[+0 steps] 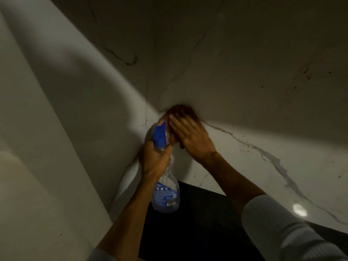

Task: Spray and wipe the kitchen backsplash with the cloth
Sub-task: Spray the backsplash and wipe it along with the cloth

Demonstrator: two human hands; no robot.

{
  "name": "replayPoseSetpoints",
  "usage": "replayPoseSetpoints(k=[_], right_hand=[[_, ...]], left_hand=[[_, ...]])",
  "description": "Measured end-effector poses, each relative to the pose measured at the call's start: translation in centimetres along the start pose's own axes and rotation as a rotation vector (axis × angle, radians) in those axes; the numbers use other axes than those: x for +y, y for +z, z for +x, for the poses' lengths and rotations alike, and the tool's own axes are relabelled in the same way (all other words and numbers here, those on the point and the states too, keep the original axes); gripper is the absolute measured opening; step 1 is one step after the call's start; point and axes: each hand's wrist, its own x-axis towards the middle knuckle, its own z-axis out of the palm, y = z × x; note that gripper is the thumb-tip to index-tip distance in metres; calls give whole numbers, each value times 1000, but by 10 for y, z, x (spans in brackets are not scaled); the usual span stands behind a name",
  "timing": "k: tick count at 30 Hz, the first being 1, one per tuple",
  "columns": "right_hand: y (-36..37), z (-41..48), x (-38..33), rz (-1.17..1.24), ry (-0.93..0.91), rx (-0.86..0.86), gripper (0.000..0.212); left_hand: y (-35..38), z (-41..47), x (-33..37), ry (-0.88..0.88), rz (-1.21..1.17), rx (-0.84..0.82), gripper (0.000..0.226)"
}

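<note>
Marble backsplash [244, 91] corner: right hand [192, 136] lay flat, pressing cloth [181, 110]; left hand [156, 159] gripped spray bottle [165, 193], whose nozzle beside the cloth risked knocking the wall.

Dark countertop [203, 223] meets the marble backsplash [263, 129], bare where visible

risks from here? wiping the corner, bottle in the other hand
1. The right hand rubs the cloth only in the corner; brown splatter farther right on the backsplash may get missed.
2. The left hand holds the spray bottle right beside the wiping hand; a bump could trigger a stray squirt.
3. Dim light could hide streaks.
</note>
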Motion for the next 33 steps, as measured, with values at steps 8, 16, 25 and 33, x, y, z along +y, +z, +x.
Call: replayPoseSetpoints(k=[8, 16, 25, 33], right_hand=[[23, -44, 10, -299, -197, -318, 71], [13, -41, 20, -263, -53, -146, 91], [-18, -58, 44, -301, -151, -179, 83], [-15, -74, 45, -201, 43, 7, 90]], left_hand=[[-4, -4, -8, 16, 44, -73, 25], [-2, -10, -14, 25, 16, -60, 20], [4, -14, -19, -2, -50, -88, 19], [9, -16, -21, 13, -76, -82, 23]])
